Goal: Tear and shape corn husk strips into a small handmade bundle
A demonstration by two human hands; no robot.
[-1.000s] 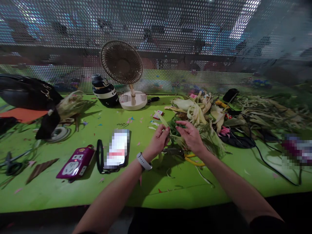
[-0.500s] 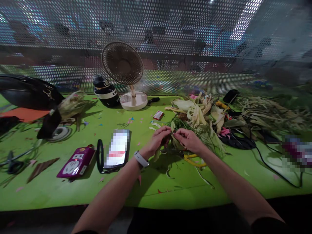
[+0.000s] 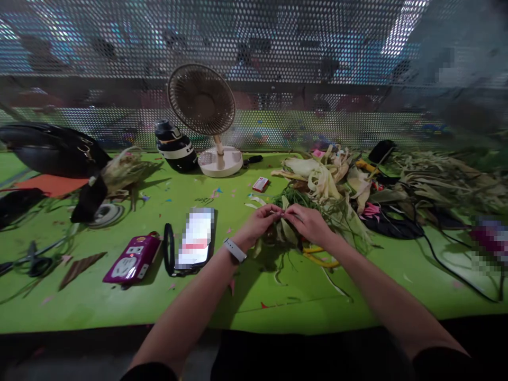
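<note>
My left hand (image 3: 261,225), with a pale watch band on its wrist, is closed in a pinch at the front of a heap of plant matter. Opposite it, my right hand (image 3: 311,225) pinches too, and the fingertips of both nearly meet. Between and below them hangs a green corn husk leaf (image 3: 286,232), held just above the table. Whatever tiny piece lies right at the fingertips is too small to make out. Behind the hands are thin green stalks (image 3: 296,197) and pale dry corn husks (image 3: 319,177). Yellow-handled pliers or scissors (image 3: 323,259) lie partly hidden below my right hand.
A fan (image 3: 220,161), a dark bottle (image 3: 178,153) and a small red-white box (image 3: 261,184) stand farther back. To the left lie a phone (image 3: 195,238), a purple power socket (image 3: 133,259), scissors (image 3: 37,259) and a black bag (image 3: 51,151). A black cable (image 3: 456,272) runs at right.
The whole view has shifted slightly, so things sit farther right. My fingertips have come closer together at the husk leaf, and my right fingers have straightened a little.
</note>
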